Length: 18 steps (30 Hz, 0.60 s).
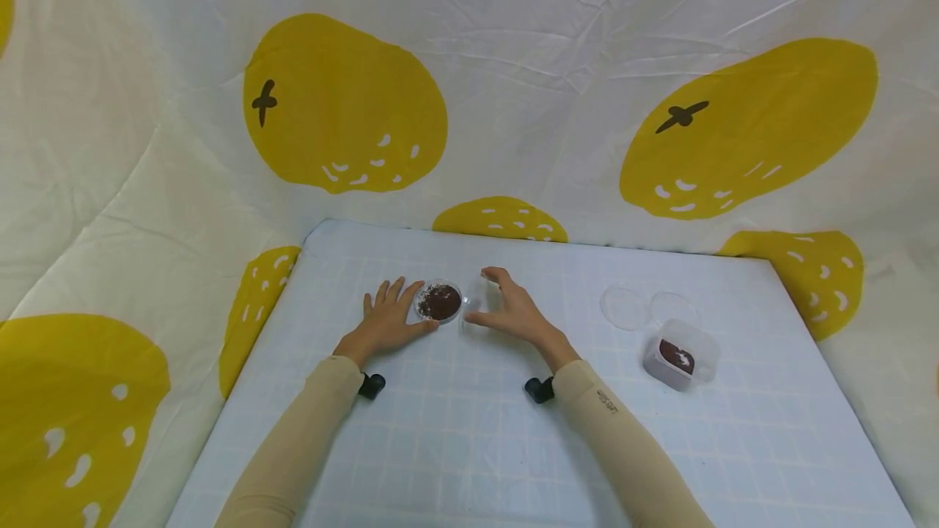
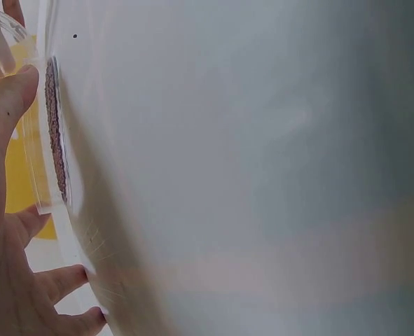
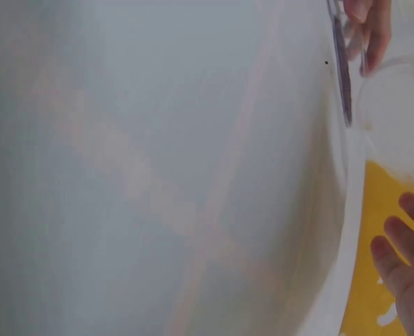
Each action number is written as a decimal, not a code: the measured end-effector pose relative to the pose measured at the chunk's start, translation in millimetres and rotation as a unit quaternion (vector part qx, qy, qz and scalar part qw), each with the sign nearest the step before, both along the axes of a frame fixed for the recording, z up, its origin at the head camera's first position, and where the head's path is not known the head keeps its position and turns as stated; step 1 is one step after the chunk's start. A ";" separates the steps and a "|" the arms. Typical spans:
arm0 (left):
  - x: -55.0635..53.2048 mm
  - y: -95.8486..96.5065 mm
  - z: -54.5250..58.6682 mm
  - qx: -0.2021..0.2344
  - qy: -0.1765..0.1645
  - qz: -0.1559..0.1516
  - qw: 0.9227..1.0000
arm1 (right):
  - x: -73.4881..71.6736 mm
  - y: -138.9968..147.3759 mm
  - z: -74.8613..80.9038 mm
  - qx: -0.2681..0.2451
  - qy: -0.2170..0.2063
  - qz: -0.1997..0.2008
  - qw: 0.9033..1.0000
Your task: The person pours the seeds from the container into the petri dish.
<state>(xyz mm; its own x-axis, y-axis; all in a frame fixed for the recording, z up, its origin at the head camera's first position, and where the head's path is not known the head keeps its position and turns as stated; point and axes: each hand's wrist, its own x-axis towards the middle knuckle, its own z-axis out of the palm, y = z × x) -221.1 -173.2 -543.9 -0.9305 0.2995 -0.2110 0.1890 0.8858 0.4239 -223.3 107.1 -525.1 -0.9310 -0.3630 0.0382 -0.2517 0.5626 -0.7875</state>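
Note:
A clear round petri dish (image 1: 440, 302) holding dark brown, soil-like crumbs sits at the table's far middle. My left hand (image 1: 391, 319) holds its left side between thumb and index finger, the other fingers spread on the table. In the left wrist view the brown layer (image 2: 55, 133) shows edge-on beside the thumb. Just right of the dish, my right hand (image 1: 513, 312) holds a clear round lid (image 1: 475, 297) between thumb and fingers. That lid (image 3: 392, 105) appears tilted up in the right wrist view, close to the dish; the right thumb is hidden there.
On the right of the table lie two clear round dish parts (image 1: 623, 309). In front of them stands a translucent square tub (image 1: 671, 381) with brown crumbs and a whitish patch inside. A patterned cloth wall (image 1: 528, 121) rises behind the table's back edge.

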 end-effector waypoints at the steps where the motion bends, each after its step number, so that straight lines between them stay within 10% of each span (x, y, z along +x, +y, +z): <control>1: 0.1 0.0 0.1 0.000 0.000 -0.001 1.000 | -0.2 -0.8 -0.4 -0.004 -0.002 0.000 1.000; 18: 2.3 0.8 3.2 0.003 0.000 0.002 1.000 | -6.4 -16.3 -0.2 -0.078 0.011 0.035 0.996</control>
